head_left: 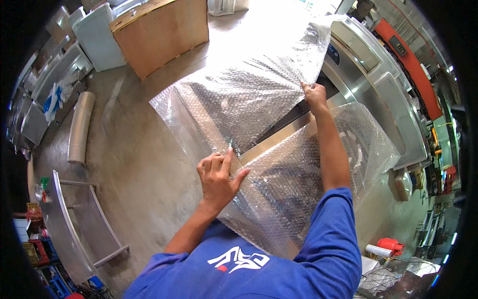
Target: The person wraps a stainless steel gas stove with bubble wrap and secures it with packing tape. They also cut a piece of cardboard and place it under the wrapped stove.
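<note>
A large sheet of clear bubble wrap [249, 84] drapes over the top and side of a stainless steel appliance [279, 137] in the middle of the view. My left hand [218, 174] presses flat on the wrap at the appliance's near left corner, fingers spread. My right hand [314, 94] reaches farther out and pinches the sheet's edge at the appliance's far right side. A second stretch of bubble wrap [318, 174] covers the lower front of the appliance, below a bare steel strip. My blue sleeves enter from the bottom edge.
A roll of wrap [79, 127] lies on the concrete floor at left. A brown cardboard box [159, 32] and a white appliance [99, 37] stand at the back. A steel table frame [74, 219] is at lower left. More steel appliances [378, 84] line the right side.
</note>
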Demonstrator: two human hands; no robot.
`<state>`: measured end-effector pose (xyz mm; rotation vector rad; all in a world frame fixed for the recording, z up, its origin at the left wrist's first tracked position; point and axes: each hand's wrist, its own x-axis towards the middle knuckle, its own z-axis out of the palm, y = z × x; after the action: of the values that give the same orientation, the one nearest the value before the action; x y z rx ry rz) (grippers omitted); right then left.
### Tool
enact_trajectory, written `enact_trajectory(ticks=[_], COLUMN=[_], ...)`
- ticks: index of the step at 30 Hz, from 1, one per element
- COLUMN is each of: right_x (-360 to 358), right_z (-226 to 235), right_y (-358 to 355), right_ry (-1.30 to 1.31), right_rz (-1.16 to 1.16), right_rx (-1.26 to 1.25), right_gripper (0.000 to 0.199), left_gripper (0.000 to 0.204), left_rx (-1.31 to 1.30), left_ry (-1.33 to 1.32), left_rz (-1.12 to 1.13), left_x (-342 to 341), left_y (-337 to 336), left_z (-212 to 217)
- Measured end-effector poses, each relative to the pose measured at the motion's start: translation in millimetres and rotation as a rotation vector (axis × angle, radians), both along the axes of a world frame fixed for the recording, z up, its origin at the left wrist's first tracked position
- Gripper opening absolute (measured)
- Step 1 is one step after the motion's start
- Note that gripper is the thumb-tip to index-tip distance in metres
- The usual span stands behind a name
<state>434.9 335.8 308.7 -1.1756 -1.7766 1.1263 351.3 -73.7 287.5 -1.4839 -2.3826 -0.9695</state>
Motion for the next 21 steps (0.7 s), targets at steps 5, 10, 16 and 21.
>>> enact_trajectory(ticks=[5, 10, 16, 21], right_x=[7.7, 10.1, 11.8, 11.0], right_z=[-11.0, 5.8, 0.5, 1.0], right_y=[-11.4, -23.4, -33.4, -33.2], right_ry=[-0.157, -0.528, -0.644, -0.662], right_rz=[-0.018, 0.007, -0.042, -0.043], right_rx=[0.053, 0.249, 0.306, 0.216], right_gripper=[0.028, 0.037, 0.046, 0.047], left_gripper=[0.060, 0.053, 0.060, 0.081], left_rx=[-0.080, -0.121, -0.262, -0.156], left_ry=[0.078, 0.071, -0.131, 0.021], left_rz=[0.023, 0.009, -0.225, -0.346], left_x=[-0.5, -1.7, -3.3, 25.9], left_y=[-2.2, -4.2, 16.7, 101.1], left_z=[12.9, 21.3, 40.4, 64.7])
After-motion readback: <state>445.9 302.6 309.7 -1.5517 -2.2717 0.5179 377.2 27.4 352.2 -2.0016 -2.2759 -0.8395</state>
